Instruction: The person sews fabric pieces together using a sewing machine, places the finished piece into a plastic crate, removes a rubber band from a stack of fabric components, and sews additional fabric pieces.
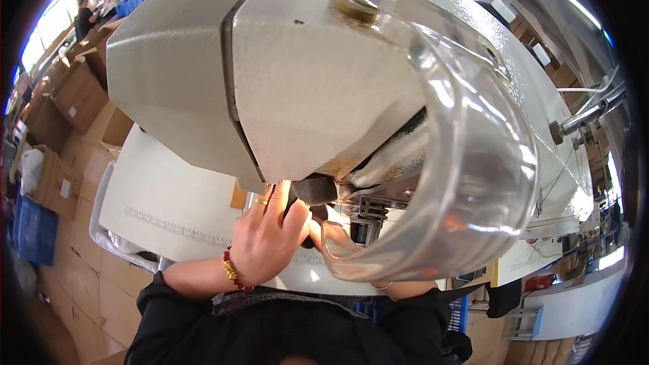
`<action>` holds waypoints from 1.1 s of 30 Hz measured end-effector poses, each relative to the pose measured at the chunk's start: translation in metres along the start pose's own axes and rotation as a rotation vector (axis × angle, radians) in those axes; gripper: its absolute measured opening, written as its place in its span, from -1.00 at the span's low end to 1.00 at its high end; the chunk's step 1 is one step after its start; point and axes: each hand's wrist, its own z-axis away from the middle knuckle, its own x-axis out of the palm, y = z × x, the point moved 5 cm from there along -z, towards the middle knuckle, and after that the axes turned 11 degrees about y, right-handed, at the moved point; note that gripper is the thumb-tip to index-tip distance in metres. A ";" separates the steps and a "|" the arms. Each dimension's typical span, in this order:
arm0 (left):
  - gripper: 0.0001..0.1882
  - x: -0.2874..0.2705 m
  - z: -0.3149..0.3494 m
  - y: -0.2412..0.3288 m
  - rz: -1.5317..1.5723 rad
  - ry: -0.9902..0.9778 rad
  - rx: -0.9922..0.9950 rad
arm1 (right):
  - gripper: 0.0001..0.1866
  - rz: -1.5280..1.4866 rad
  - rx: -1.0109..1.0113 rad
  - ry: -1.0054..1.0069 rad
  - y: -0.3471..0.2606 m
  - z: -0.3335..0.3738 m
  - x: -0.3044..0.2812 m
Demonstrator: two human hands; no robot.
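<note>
A large cream sewing machine (324, 74) fills the middle, its lit needle area low under the head. My left hand (263, 243), with a ring and a red-and-gold bracelet, is at that spot. Its fingers are bent and pressed round a dark piece of fabric (312, 190), partly hidden by the fingers and the machine head. The curved clear plastic guard (473, 182) covers most of my right hand. Only its bangled wrist (404, 288) shows plainly below the guard, so its grip is hidden. Metal presser parts (367, 220) stand right of my left hand.
The pale machine table (169, 196) carries a ruler scale along its near left edge. Cardboard boxes (78, 94) and a blue crate (35, 230) stand at left. A metal rod with a knob (581, 122) juts in at right. Far left, another person (84, 19) sits.
</note>
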 end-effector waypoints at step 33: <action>-0.76 -0.034 -0.010 -0.036 0.426 -0.052 0.577 | -0.67 -0.677 0.421 0.175 -0.028 0.011 0.008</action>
